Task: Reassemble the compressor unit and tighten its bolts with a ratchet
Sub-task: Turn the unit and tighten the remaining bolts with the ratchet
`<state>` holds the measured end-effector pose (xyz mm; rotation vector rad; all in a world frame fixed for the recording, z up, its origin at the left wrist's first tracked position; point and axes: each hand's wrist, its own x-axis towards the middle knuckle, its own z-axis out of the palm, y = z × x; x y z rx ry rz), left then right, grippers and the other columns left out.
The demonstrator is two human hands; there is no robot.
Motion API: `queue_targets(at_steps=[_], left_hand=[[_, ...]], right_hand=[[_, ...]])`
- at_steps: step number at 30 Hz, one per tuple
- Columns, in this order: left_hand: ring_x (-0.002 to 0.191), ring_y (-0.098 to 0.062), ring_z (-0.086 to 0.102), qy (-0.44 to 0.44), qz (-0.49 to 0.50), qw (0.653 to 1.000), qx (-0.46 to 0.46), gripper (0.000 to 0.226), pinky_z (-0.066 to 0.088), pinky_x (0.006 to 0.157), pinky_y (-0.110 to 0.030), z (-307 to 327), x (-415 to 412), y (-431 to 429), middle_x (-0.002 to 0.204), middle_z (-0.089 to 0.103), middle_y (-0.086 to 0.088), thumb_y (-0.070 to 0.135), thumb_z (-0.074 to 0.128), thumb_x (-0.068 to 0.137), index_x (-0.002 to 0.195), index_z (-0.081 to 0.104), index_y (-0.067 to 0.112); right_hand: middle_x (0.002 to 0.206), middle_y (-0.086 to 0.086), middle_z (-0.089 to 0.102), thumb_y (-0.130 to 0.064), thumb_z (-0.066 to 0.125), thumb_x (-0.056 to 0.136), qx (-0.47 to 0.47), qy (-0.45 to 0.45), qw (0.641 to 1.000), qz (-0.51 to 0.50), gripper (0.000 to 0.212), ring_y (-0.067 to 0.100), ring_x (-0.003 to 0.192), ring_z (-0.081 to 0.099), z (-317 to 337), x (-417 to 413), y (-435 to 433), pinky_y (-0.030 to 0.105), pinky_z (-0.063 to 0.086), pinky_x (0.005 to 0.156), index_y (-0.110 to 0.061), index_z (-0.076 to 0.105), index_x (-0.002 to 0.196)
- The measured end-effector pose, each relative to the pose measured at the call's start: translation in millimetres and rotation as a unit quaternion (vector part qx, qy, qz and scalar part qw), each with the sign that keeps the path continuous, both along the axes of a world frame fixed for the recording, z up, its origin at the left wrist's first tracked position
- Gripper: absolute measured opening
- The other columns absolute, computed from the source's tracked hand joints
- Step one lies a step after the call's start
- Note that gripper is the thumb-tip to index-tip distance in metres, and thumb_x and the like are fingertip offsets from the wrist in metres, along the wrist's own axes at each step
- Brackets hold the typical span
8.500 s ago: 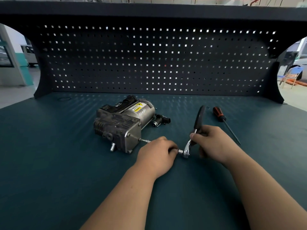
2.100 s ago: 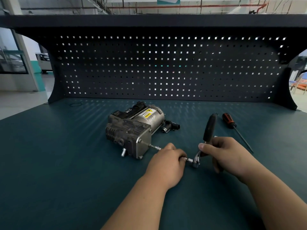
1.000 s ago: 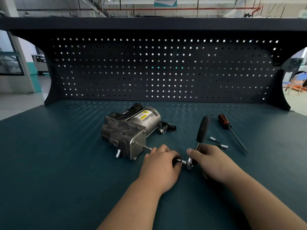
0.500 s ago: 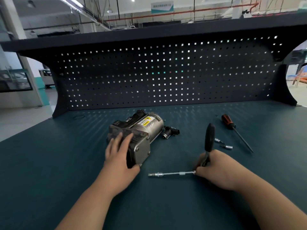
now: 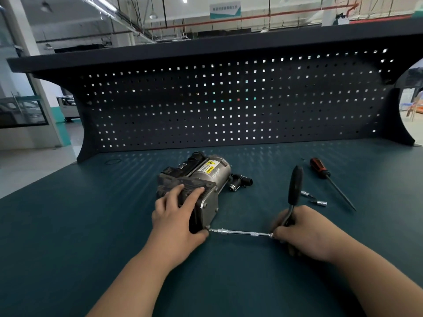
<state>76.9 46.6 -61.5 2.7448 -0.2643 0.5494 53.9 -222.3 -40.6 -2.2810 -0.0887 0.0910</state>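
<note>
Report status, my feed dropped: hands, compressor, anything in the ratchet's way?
Left hand grips compressor unit. Right hand grips ratchet, extension bar tip at the end plate's lower corner. Sockets, screwdriver lie clear, right.

Our left hand (image 5: pixel 177 216) wraps over the near left face of the compressor unit (image 5: pixel 206 177). Its thumb hides the end plate's lower corner, so we cannot tell whether the tip of the extension bar (image 5: pixel 240 232) sits on a bolt there. Our right hand (image 5: pixel 302 229) closes over the head of the ratchet (image 5: pixel 295 186), and only the handle shows. Both forearms run off the bottom edge. The print on the yellow label (image 5: pixel 209 167) and on the hanging sign (image 5: pixel 225 9) is too small to read. The workbench (image 5: pixel 91 225) is cut by the left, right and bottom edges.
</note>
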Motion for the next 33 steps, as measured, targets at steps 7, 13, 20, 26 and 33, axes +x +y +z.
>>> queue_targets(at_steps=[7, 13, 20, 26, 33], left_hand=[[0.127, -0.014, 0.001, -0.033, 0.011, 0.999, 0.014, 0.096, 0.012, 0.113, -0.039, -6, 2, -3, 0.145, -0.004, 0.017, 0.063, 0.069, 0.070, 0.142, 0.007, 0.056], [0.128, -0.017, 0.001, -0.049, 0.036, 0.998, 0.009, 0.097, 0.016, 0.112, -0.042, -9, 6, -11, 0.145, -0.002, 0.013, 0.067, 0.068, 0.067, 0.141, 0.007, 0.054], [0.127, -0.016, 0.001, -0.048, 0.029, 0.998, 0.000, 0.096, 0.017, 0.112, -0.042, -10, 6, -10, 0.143, -0.003, 0.016, 0.066, 0.069, 0.067, 0.139, 0.007, 0.054], [0.127, -0.016, 0.004, -0.058, 0.034, 0.998, -0.011, 0.094, 0.018, 0.111, -0.041, -11, 6, -12, 0.144, 0.001, 0.014, 0.065, 0.070, 0.065, 0.137, 0.011, 0.055], [0.126, -0.014, 0.002, -0.052, 0.033, 0.998, -0.020, 0.094, 0.017, 0.112, -0.041, -10, 4, -13, 0.142, -0.002, 0.018, 0.064, 0.070, 0.064, 0.136, 0.011, 0.055]], right_hand=[[0.053, 0.000, 0.063, -0.012, 0.061, 0.079, 0.014, 0.004, 1.000, -0.016, 0.011, 0.014, 0.044, 0.059, 1, 0, -2, 0.021, 0.044, 0.044, -0.015, 0.070, 0.074], [0.051, -0.001, 0.061, -0.010, 0.061, 0.080, 0.014, 0.002, 1.000, -0.027, 0.011, 0.014, 0.043, 0.058, 2, 0, -8, 0.021, 0.043, 0.043, -0.013, 0.070, 0.074], [0.057, 0.006, 0.067, -0.015, 0.062, 0.080, -0.005, 0.002, 1.000, -0.025, 0.011, 0.015, 0.047, 0.061, 2, -1, -5, 0.024, 0.048, 0.048, -0.018, 0.070, 0.074], [0.053, 0.005, 0.066, -0.016, 0.062, 0.080, -0.013, -0.004, 0.999, -0.032, 0.011, 0.013, 0.044, 0.060, 1, -1, -5, 0.022, 0.047, 0.045, -0.021, 0.069, 0.074], [0.053, 0.004, 0.066, -0.018, 0.061, 0.080, -0.020, -0.003, 0.999, -0.032, 0.012, 0.012, 0.044, 0.060, 0, -2, -5, 0.021, 0.046, 0.045, -0.023, 0.069, 0.073]])
